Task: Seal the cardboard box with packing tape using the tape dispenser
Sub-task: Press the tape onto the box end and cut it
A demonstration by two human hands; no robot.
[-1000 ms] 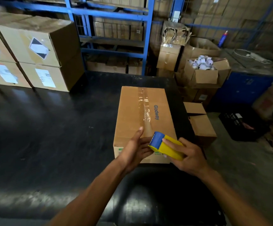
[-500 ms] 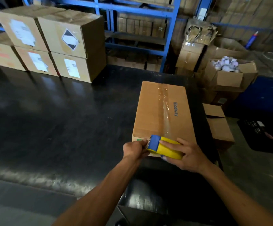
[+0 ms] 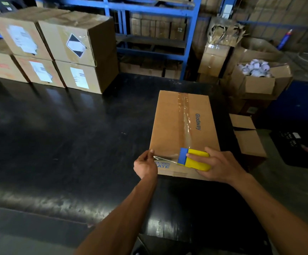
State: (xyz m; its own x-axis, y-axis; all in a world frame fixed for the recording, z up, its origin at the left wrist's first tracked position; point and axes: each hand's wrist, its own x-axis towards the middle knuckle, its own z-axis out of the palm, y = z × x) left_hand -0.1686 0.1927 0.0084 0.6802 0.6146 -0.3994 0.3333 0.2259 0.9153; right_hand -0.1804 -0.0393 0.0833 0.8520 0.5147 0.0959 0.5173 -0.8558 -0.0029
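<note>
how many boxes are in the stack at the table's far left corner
5 show: two on top, three below. More may be hidden behind them.

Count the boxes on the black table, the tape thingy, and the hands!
Stacked boxes: 5
Box being taped: 1
Tape dispenser: 1
Hands: 2 (left hand pinching tape, right hand)
Total: 9

Both bare forearms are reaching forward, side by side. The left hand (image 3: 145,167) is pinching its fingertips closed, knuckles up, while the right hand (image 3: 221,167), just beside it, is curling its grip, thumb on top.
</note>
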